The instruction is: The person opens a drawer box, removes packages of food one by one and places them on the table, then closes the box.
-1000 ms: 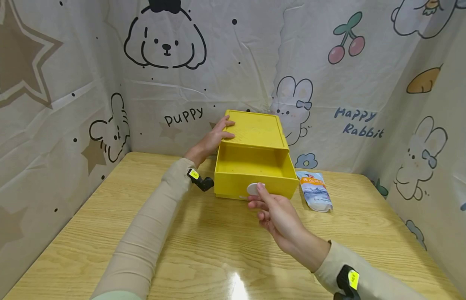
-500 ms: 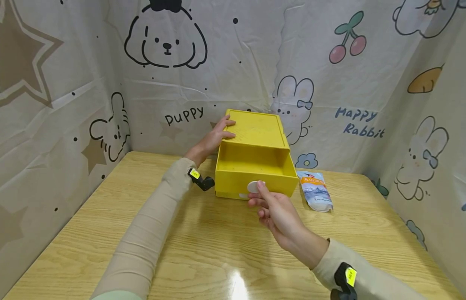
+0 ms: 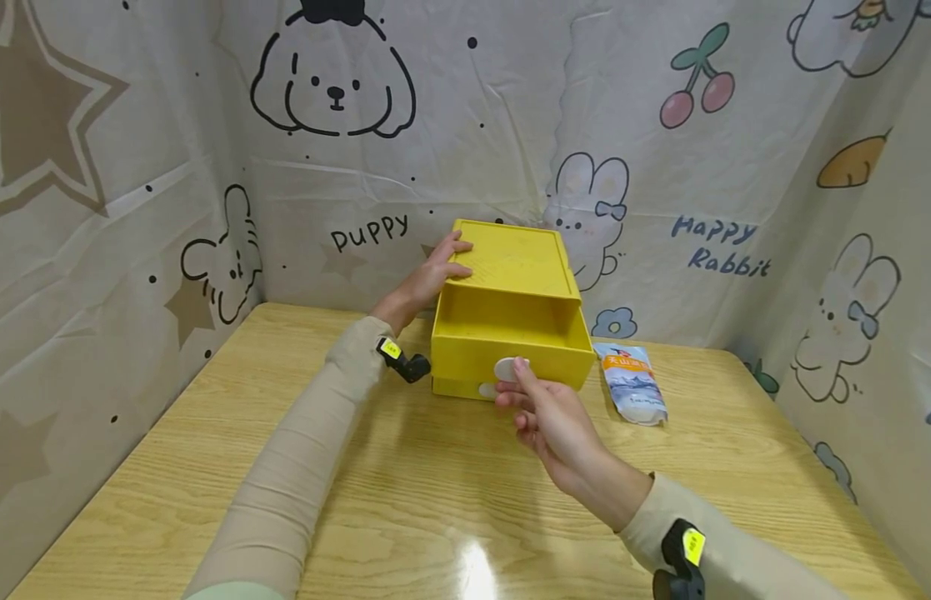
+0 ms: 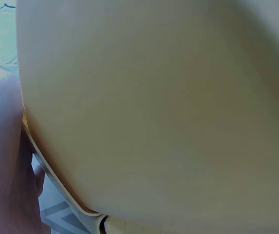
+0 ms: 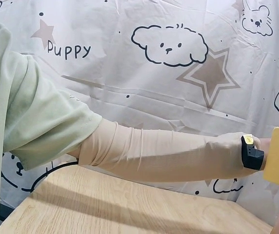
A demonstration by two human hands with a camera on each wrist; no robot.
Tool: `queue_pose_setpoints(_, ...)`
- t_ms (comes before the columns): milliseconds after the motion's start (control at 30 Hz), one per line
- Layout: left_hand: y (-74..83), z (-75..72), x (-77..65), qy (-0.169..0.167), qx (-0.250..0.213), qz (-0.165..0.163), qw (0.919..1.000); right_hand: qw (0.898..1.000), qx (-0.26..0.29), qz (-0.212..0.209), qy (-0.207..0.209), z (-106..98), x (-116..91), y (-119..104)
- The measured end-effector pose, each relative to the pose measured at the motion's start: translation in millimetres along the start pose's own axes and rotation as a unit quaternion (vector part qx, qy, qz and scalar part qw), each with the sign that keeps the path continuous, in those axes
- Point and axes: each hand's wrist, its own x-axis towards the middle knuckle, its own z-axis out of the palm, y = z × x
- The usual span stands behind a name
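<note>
Two hands for a straight slide: with the left hand (image 3: 426, 280), fingers laid loose over the top's left edge, best steady the yellow box (image 3: 513, 254), near the back of the table (image 3: 405, 500); with the right hand (image 3: 561, 423), seemingly pinching the upper white knob (image 3: 506, 370), keep the partly out drawer (image 3: 465, 358) level. Mind the packet (image 3: 633, 385) just beside; use free room in front.
</note>
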Motion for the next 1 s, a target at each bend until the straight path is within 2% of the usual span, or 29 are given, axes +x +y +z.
queue_pose_setpoints(800, -0.7, 1.0, -0.2, 0.000, 0.001, -0.004, 1.0000, 1.000, -0.001, -0.017, 0.014, -1.8, 14.6, -1.2)
queue_pose_setpoints(1000, 0.4, 1.1, -1.2, 0.000, 0.000, -0.001, 1.0000, 0.999, -0.021, -0.029, 0.018, -2.2, 21.4, -0.7)
